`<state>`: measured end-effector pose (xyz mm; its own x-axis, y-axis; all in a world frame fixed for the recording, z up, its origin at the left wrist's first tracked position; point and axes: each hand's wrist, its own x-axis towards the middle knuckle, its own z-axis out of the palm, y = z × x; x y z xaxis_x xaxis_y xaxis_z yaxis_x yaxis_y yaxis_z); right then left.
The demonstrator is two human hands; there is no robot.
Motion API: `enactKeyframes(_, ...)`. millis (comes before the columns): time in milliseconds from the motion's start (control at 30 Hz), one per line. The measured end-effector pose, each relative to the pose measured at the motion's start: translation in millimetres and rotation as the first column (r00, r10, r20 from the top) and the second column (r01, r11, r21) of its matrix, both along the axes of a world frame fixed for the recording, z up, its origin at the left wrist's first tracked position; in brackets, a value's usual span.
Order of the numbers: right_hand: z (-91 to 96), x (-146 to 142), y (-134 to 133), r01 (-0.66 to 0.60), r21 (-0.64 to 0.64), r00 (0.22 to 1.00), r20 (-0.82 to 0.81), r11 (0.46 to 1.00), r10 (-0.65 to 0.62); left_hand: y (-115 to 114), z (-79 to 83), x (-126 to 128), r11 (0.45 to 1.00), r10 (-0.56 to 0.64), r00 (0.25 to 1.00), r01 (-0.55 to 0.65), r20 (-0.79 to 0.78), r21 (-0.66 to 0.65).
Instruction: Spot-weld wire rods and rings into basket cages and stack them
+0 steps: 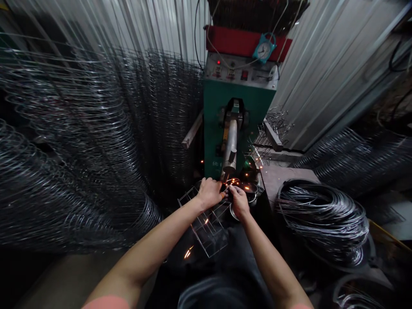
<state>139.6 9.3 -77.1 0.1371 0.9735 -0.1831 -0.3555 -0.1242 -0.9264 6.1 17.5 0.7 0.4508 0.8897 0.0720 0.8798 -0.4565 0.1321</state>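
A wire frame, built of thin metal rods in a grid, hangs tilted below my hands. My left hand is closed on its upper edge, fingers pointing right. Close beside it, my right hand pinches a thin wire at the same spot; its far end is hidden among the fingers. Both hands are just under the tip of the round metal arm of a green spot welder. Orange sparks fly from the contact point, some falling past the frame.
Tall stacks of wire rings crowd the left side. At right, a round container holds a bundle of wire hoops, with more stacked wire behind. A blue clock hangs above the welder's control panel. Metal bars project beside the machine.
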Motion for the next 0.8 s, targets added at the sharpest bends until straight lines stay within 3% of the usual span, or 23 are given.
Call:
enactKeyframes(133,-4.4,17.1,-36.6,-0.225,-0.041,0.958,0.172,0.974,0.228,-6.9,-2.3,0.0,0.998,0.043,0.999,-0.043,-0.002,0.037)
enactKeyframes(233,-10.9,21.7,-71.1,-0.424,-0.067,0.837,0.352,0.903,0.419,-6.3,-4.6,-1.7,0.994,0.087,0.996,-0.087,0.002,0.067)
enactKeyframes(300,-16.7,18.9,-86.4,-0.487,-0.058,0.774,0.434,0.871,0.462,-3.4,-5.8,-2.8,0.991,0.111,0.994,-0.111,0.005,0.079)
enactKeyframes(500,-27.3,8.1,-92.1,-0.485,-0.015,0.775,0.457,0.875,0.437,1.0,-5.5,-3.2,0.986,0.156,0.988,-0.157,0.016,0.059)
enactKeyframes(800,-19.3,4.4,-95.1,-0.49,0.005,0.821,0.338,0.872,0.46,4.7,-2.6,-5.3,0.99,0.139,0.99,-0.138,-0.016,0.025)
